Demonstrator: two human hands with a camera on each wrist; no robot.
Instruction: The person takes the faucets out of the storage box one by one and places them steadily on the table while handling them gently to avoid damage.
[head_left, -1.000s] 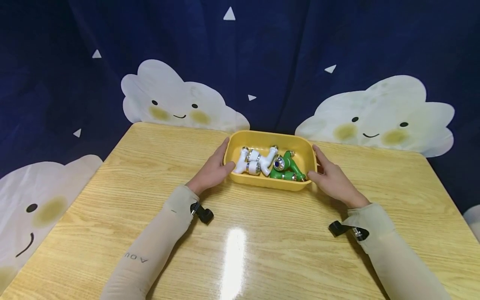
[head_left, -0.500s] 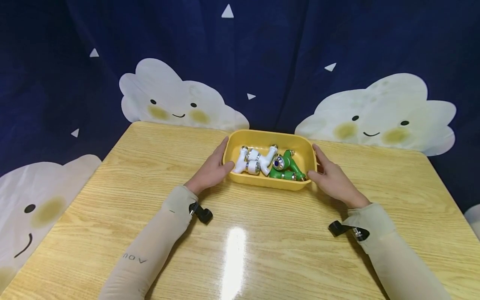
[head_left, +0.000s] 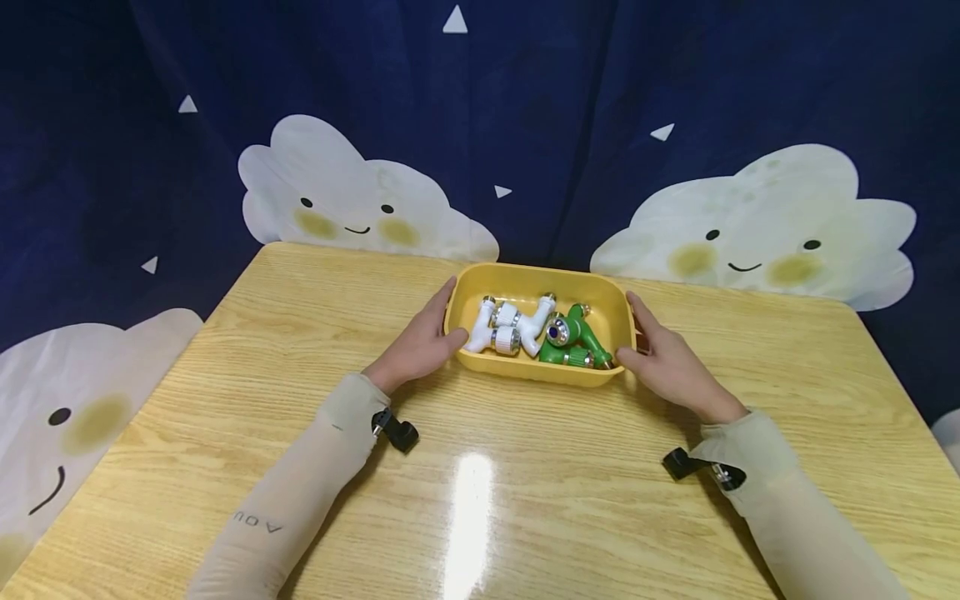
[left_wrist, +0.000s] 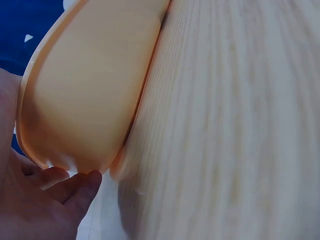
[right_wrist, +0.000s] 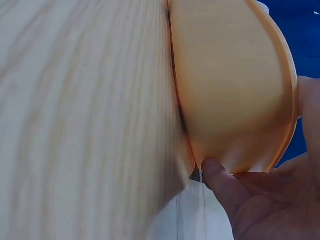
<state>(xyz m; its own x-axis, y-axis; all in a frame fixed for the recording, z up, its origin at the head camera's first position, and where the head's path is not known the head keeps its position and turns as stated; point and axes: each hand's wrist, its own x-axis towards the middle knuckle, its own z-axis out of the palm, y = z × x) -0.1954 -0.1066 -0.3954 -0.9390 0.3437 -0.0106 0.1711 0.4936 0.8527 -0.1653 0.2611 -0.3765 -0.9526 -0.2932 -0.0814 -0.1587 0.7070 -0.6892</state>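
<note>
A yellow plastic bin [head_left: 540, 372] sits on the wooden table. My left hand [head_left: 420, 346] holds its left end, thumb at the near rim and fingers along the side. At the opposite end my right hand [head_left: 667, 362] grips the bin the same way. Fingertips [left_wrist: 90, 182] press low against the bin's wall in the left wrist view, and a right fingertip [right_wrist: 212, 167] does so in the right wrist view. Inside, two white valves with chrome ends [head_left: 534, 321] lie on the left. Green valves [head_left: 592, 337] lie beside them on the right, partly overlapping.
The wooden table [head_left: 570, 483] extends around the bin on all sides. Behind it hangs a dark blue curtain [head_left: 555, 100] with smiling clouds. Both forearms wear light sleeves with black wrist cameras [head_left: 401, 435] attached.
The bin has shifted very slightly toward me in the last half second, with both hands still on its ends. The valves inside keep their arrangement.
</note>
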